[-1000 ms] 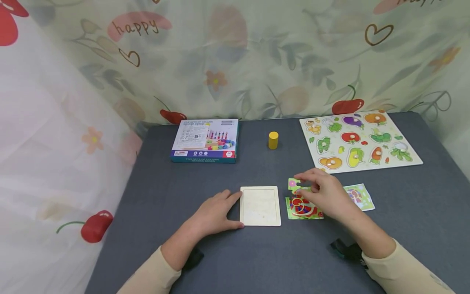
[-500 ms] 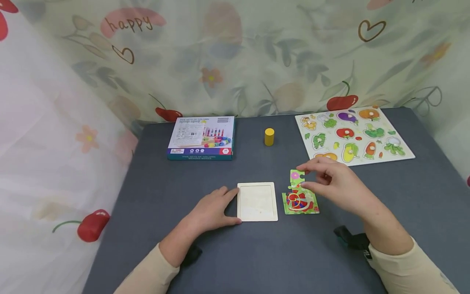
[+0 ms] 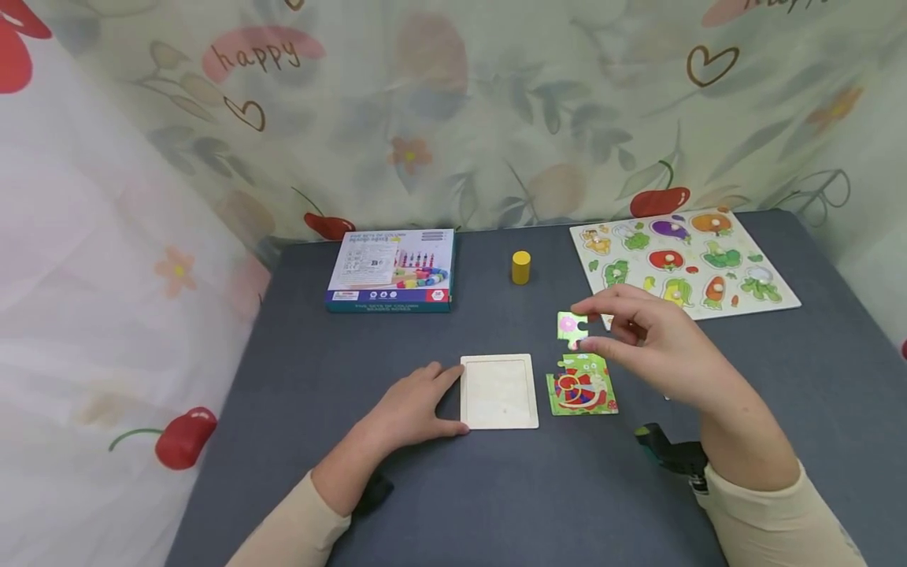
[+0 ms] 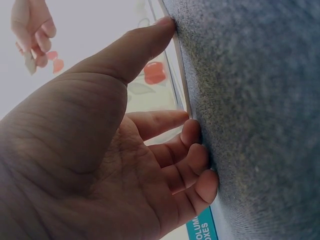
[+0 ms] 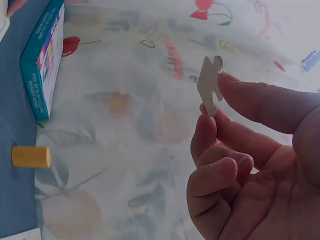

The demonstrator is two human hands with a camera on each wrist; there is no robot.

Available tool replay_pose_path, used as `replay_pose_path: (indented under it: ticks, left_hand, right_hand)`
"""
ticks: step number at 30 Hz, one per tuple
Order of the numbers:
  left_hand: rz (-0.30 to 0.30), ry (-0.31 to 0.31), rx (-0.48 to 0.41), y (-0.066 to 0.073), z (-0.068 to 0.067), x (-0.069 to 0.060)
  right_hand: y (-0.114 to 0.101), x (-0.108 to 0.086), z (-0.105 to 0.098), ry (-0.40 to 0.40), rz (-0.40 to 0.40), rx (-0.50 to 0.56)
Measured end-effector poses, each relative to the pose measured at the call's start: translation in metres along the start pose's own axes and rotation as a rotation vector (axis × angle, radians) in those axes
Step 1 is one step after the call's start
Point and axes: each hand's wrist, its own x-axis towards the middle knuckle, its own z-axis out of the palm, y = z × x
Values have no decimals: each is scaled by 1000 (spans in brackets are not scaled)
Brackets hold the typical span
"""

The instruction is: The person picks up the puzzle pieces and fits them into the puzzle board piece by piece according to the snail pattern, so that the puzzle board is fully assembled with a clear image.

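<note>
My right hand pinches a jigsaw puzzle piece between thumb and fingers, raised off the table. The piece is green with a pink flower; its pale back shows in the right wrist view. Just below it in the head view lies a partly joined snail puzzle, with a gap at its upper left corner. To the left of that is a pale wooden puzzle frame with a bare inside. My left hand touches the frame's left edge with thumb and fingertips, its fingers spread and loosely bent.
A bead-set box lies at the back left. Right of it stands a yellow cylinder. A vegetable peg-puzzle board lies at the back right. A patterned curtain hangs behind the dark table.
My right hand has turned and lifted the puzzle piece up and away from the snail puzzle, uncovering more of it. The flower card beyond is now mostly hidden. My left hand stays at the frame.
</note>
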Motion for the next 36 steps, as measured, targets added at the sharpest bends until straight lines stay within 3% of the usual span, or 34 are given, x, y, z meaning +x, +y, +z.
replay_pose_path:
  ticks: [17,23,28,36]
  left_hand:
    - [-25,-15,-11,1,-1,1]
    - [-29,-21,-17,1,-3,2]
    - [-31,-31,-25,1,-3,4]
    - [-42,-33,-25,1,-3,3]
  right_hand:
    - [0,15,39,32,-98,122]
    - [7,23,59,44,-10,155]
    - [13,29,73,6,87,169]
    - [25,40,98,-30,136,175]
